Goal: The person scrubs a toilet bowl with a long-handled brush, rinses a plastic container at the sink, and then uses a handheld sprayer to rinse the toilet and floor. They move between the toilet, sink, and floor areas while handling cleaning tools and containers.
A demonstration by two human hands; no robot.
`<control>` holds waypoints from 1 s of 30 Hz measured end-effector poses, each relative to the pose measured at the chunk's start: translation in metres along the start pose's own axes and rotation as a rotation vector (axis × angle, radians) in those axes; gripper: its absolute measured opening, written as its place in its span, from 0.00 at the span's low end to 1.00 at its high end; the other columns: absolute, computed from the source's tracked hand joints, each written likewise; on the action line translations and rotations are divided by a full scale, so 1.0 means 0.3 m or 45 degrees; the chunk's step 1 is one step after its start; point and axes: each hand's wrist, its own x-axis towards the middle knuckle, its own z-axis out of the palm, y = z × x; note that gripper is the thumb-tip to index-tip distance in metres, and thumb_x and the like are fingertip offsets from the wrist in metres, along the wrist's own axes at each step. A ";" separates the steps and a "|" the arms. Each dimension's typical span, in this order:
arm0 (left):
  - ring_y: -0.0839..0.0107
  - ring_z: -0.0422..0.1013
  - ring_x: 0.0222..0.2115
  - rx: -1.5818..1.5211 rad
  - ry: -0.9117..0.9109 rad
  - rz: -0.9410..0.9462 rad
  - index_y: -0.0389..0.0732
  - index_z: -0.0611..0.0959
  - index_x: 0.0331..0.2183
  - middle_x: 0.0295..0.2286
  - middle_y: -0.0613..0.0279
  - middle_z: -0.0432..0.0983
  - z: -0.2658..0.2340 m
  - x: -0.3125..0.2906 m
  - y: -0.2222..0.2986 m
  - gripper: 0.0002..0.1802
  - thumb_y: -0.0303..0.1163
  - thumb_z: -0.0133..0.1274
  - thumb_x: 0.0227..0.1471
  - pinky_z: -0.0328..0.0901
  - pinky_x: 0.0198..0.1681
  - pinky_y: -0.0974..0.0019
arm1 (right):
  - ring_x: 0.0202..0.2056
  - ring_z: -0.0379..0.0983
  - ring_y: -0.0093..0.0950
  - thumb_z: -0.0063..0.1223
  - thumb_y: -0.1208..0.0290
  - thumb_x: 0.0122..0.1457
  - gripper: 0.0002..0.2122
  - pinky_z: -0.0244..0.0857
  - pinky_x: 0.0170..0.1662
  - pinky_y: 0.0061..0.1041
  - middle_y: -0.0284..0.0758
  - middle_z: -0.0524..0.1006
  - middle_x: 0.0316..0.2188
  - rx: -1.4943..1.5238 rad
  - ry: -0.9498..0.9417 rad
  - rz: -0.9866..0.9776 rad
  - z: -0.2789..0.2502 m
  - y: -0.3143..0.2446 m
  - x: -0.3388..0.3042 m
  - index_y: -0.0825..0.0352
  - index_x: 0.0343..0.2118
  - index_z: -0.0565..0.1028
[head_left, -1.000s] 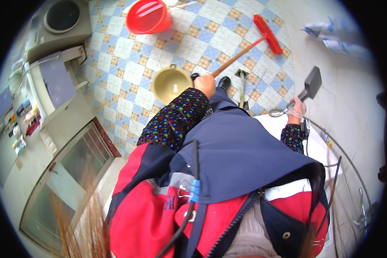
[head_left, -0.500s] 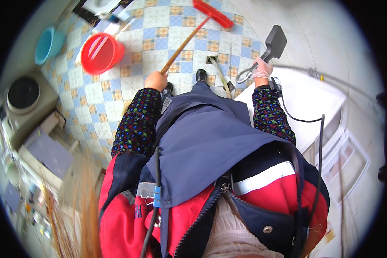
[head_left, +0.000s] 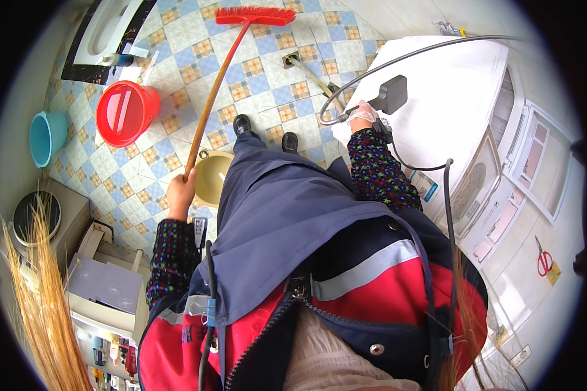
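Note:
My left hand (head_left: 180, 194) is bare and closed round the wooden handle of a broom (head_left: 214, 98). The broom's red head (head_left: 255, 18) lies out ahead on the tiled floor, bristles pointing away from me. In a clear plastic glove, my right hand (head_left: 362, 115) grips a dark grey shower head (head_left: 391, 95) with a flat, squarish face. Its grey hose (head_left: 398, 60) loops from the hand back toward the wall at the upper right. The shower head is over the white top of a boxy appliance (head_left: 437, 85).
A red bucket (head_left: 151, 107) and a teal bucket (head_left: 60, 133) stand to the left. A beige basin (head_left: 205, 186) sits beside my left leg. The floor has a drain with a pipe (head_left: 310, 75). Red scissors (head_left: 544, 262) hang at the right. A squat toilet (head_left: 104, 29) lies far left.
The broom has swung left, its head now farther left, and my left hand has moved left and nearer. My right hand has shifted left with the shower head, which now points more sideways.

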 end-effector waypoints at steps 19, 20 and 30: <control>0.49 0.69 0.24 0.501 0.289 -0.105 0.38 0.74 0.20 0.19 0.48 0.71 0.012 -0.917 -0.271 0.20 0.48 0.51 0.45 0.62 0.28 0.53 | 0.27 0.70 0.27 0.47 0.63 0.51 0.09 0.64 0.32 0.24 0.37 0.74 0.24 -0.394 -0.806 -1.108 -0.094 0.398 0.215 0.64 0.25 0.73; 0.49 0.69 0.25 0.516 0.288 -0.073 0.38 0.74 0.20 0.19 0.48 0.71 0.027 -0.940 -0.263 0.20 0.47 0.51 0.45 0.62 0.28 0.54 | 0.24 0.70 0.28 0.49 0.66 0.49 0.08 0.64 0.29 0.25 0.38 0.74 0.22 -0.082 -0.883 -0.768 -0.107 0.392 0.196 0.66 0.23 0.72; 0.49 0.71 0.26 0.667 0.065 0.414 0.36 0.76 0.23 0.21 0.46 0.74 0.245 -0.615 -0.122 0.24 0.50 0.45 0.49 0.64 0.30 0.52 | 0.25 0.68 0.32 0.48 0.75 0.52 0.07 0.68 0.38 0.30 0.40 0.69 0.21 1.093 -0.963 0.112 -0.239 0.434 0.129 0.75 0.29 0.66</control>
